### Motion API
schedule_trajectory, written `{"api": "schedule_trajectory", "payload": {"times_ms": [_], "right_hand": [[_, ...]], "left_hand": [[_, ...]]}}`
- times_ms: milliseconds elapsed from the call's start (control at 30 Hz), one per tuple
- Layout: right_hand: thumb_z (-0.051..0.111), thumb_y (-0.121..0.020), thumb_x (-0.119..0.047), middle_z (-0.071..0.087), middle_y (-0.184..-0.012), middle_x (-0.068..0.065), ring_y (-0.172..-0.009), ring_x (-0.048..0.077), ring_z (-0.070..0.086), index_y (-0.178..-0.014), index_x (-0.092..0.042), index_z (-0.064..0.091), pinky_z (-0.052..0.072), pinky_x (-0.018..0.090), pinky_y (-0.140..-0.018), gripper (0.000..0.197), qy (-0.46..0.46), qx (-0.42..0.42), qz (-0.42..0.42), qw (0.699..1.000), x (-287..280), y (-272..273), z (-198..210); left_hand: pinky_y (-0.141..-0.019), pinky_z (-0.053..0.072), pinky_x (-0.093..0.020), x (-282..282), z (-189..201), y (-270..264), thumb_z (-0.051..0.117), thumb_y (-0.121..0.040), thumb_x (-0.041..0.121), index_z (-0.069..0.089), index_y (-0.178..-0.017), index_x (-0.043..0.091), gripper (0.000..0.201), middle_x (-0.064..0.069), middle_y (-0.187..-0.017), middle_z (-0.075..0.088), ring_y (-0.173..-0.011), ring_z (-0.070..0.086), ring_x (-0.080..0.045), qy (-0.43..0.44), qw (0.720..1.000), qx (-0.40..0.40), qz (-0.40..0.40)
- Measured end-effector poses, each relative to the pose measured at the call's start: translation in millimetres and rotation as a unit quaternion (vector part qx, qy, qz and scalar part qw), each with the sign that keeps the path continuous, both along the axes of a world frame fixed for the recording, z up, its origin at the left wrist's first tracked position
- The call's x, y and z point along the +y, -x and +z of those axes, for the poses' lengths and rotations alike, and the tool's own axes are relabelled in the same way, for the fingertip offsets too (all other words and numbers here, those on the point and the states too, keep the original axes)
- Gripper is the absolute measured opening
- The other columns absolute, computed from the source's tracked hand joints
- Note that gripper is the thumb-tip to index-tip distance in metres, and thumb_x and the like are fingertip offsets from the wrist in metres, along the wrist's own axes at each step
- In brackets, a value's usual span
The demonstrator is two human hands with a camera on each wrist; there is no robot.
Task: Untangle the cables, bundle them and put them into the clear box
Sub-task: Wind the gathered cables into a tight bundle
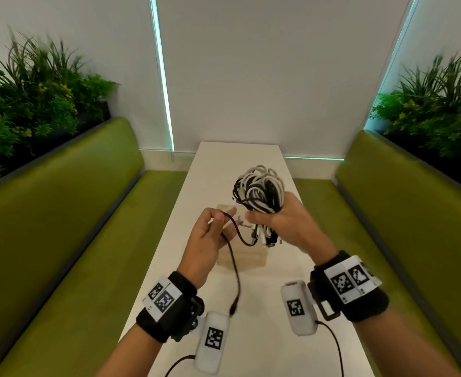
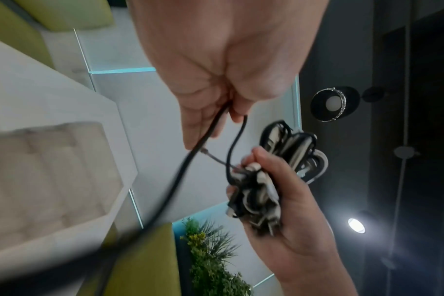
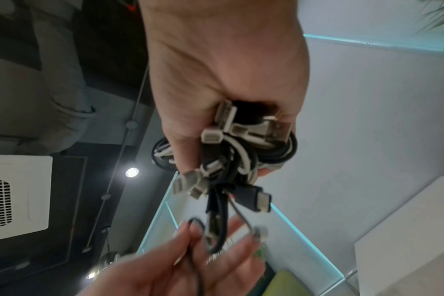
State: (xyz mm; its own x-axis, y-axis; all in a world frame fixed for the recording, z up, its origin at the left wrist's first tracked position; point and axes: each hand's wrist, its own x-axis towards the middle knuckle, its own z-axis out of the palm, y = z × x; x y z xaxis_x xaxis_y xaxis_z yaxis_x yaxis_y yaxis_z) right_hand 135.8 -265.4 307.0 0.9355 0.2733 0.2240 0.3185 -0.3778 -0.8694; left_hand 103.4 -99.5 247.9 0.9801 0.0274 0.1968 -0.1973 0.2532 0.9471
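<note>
My right hand [image 1: 267, 220] grips a bundle of black and white cables [image 1: 259, 189] above the table; its loops stick up and several plugs [image 3: 216, 180] hang below the fist. One black cable [image 1: 234, 270] leaves the bundle, curves to my left hand [image 1: 222, 216], which pinches it between thumb and fingers, then dangles down to its plug [image 1: 233, 308]. The clear box [image 1: 241, 258] sits on the table directly under both hands, seen also in the left wrist view as the clear box [image 2: 43, 170]. Its inside is partly hidden by the hands.
The narrow white table [image 1: 224, 164] runs away from me to the wall. Green benches stand on the left [image 1: 60, 227] and right [image 1: 414, 213], with plants [image 1: 33, 104] behind them. Thin black wrist-camera leads [image 1: 332, 346] trail near the table's front.
</note>
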Motion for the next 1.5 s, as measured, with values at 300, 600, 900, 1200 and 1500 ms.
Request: {"api": "schedule_trajectory", "payload": {"times_ms": [300, 600, 900, 1200, 1500], "right_hand": [[0.074, -0.079, -0.018, 0.073, -0.083, -0.005, -0.079, 0.004, 0.067, -0.093, -0.021, 0.071, 0.053, 0.022, -0.075, 0.015, -0.027, 0.055, 0.023, 0.998, 21, 13, -21], [0.08, -0.069, -0.014, 0.073, -0.098, 0.0, -0.093, 0.012, 0.068, -0.106, -0.021, 0.065, 0.055, 0.036, -0.089, 0.041, -0.04, 0.071, 0.032, 0.996, 34, 17, -27], [0.069, -0.062, -0.032, 0.074, -0.084, 0.004, -0.079, 0.021, 0.07, -0.095, -0.02, 0.069, 0.058, 0.049, -0.073, 0.034, 0.015, 0.065, -0.006, 0.998, 38, 17, -36], [0.074, -0.073, -0.003, 0.072, -0.081, 0.016, -0.069, 0.015, 0.067, -0.085, -0.007, 0.071, 0.057, 0.032, -0.065, 0.012, -0.136, 0.076, -0.066, 0.986, 17, 11, -25], [0.077, -0.073, -0.011, 0.073, -0.081, 0.008, -0.071, 0.009, 0.067, -0.084, -0.015, 0.071, 0.054, 0.021, -0.061, 0.013, -0.094, 0.085, -0.049, 0.991, 6, 10, -22]], "left_hand": [[-0.076, 0.054, -0.031, -15, -1, -2, 0.037, -0.103, 0.012, 0.046, -0.116, 0.022, 0.019, -0.01, -0.092, 0.07, -0.088, 0.066, -0.02, 0.048, 0.997, 0.002, 0.065], [-0.1, 0.047, -0.033, -13, 0, -2, 0.06, -0.075, 0.065, 0.029, -0.148, 0.023, 0.089, -0.005, -0.138, 0.056, -0.126, 0.054, -0.019, 0.196, 0.978, 0.035, -0.056], [-0.084, 0.052, -0.02, -6, -6, -10, 0.091, -0.051, 0.04, 0.026, -0.147, 0.03, 0.117, 0.0, -0.129, 0.06, -0.116, 0.06, -0.01, 0.047, 0.997, 0.038, -0.047], [-0.077, 0.049, -0.019, 32, -15, 5, 0.07, -0.086, 0.014, 0.057, -0.122, 0.021, 0.039, 0.006, -0.112, 0.07, -0.095, 0.066, -0.009, -0.277, 0.95, 0.031, -0.144], [-0.066, 0.045, -0.018, 58, -17, 1, 0.069, -0.086, 0.011, 0.068, -0.079, 0.031, 0.021, 0.005, -0.078, 0.07, -0.069, 0.06, -0.003, -0.392, 0.919, -0.039, 0.023]]}}
